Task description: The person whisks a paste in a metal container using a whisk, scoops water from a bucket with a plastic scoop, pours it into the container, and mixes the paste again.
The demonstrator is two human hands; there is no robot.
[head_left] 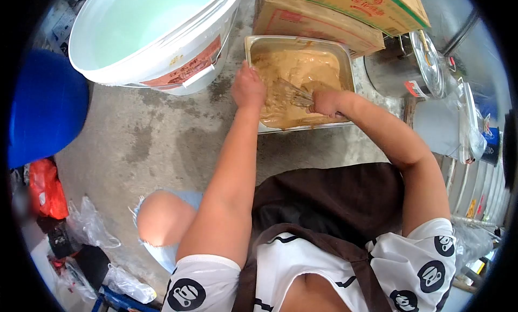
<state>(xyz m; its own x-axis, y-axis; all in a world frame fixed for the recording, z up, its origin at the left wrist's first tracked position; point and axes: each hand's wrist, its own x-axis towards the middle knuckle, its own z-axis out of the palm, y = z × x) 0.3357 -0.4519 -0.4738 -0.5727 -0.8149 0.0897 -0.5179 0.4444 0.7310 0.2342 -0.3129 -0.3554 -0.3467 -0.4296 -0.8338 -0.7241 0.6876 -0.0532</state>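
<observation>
A rectangular metal tray (352, 69) on the floor holds a thick tan-brown mixture (315, 66). My left hand (249, 87) is closed on the tray's left rim. My right hand (327, 103) grips the handle of a wire whisk (291, 92), whose wires lie in the mixture and point to the left. Brown smears mark the tray's inner walls and front rim. The fingertips of my left hand are partly hidden behind the hand.
A large white bucket (191, 69) of pale green liquid stands at the upper left, beside a blue barrel (46, 107). Cardboard boxes (318, 28) sit behind the tray. To the right are a metal pot (391, 69) and a lidded container (437, 123). Plastic bags (91, 225) lie lower left.
</observation>
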